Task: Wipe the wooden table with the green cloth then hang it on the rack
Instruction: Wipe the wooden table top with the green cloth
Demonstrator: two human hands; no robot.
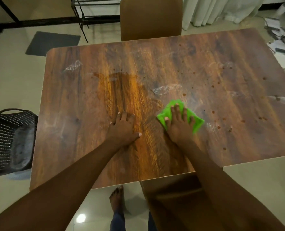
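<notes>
The wooden table (pixel 205 67) fills the middle of the view, with a wet patch left of centre and brown spots and pale smears towards the right. A bright green cloth (pixel 196 123) lies bunched near the front middle. My right hand (pixel 178 125) presses flat on the cloth, fingers spread. Beside it, my left hand (pixel 123 127) rests palm down on the bare wood, holding nothing. A black metal rack (pixel 81 15) stands on the floor beyond the table's far left corner.
A brown chair (pixel 151 17) is pushed in at the far side and another chair (pixel 175 194) stands at the near edge. A black woven basket (pixel 6 139) sits on the floor at the left. A dark mat (pixel 51 43) and scattered papers (pixel 282 44) lie on the floor.
</notes>
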